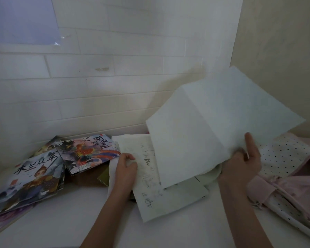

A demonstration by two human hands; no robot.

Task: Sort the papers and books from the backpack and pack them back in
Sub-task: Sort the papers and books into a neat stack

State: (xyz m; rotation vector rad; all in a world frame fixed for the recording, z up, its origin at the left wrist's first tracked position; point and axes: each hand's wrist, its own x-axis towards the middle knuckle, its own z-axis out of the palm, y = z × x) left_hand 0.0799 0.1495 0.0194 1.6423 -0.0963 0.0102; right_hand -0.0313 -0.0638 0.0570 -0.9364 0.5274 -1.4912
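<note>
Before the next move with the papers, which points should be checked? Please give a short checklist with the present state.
1. Right hand grips the lifted white sheets: ok.
2. Left hand holds the written paper down: ok.
3. Picture books lie apart at the left, clear of the papers: ok.
4. Pink backpack is open for packing: ok.
5. All papers sorted: not ok, loose sheets overlap.
6. Backpack empty inside: cannot tell.

White brick-pattern wall [115, 77]; plain cream side wall [279, 51]; white tabletop [70, 221]; dim light
</note>
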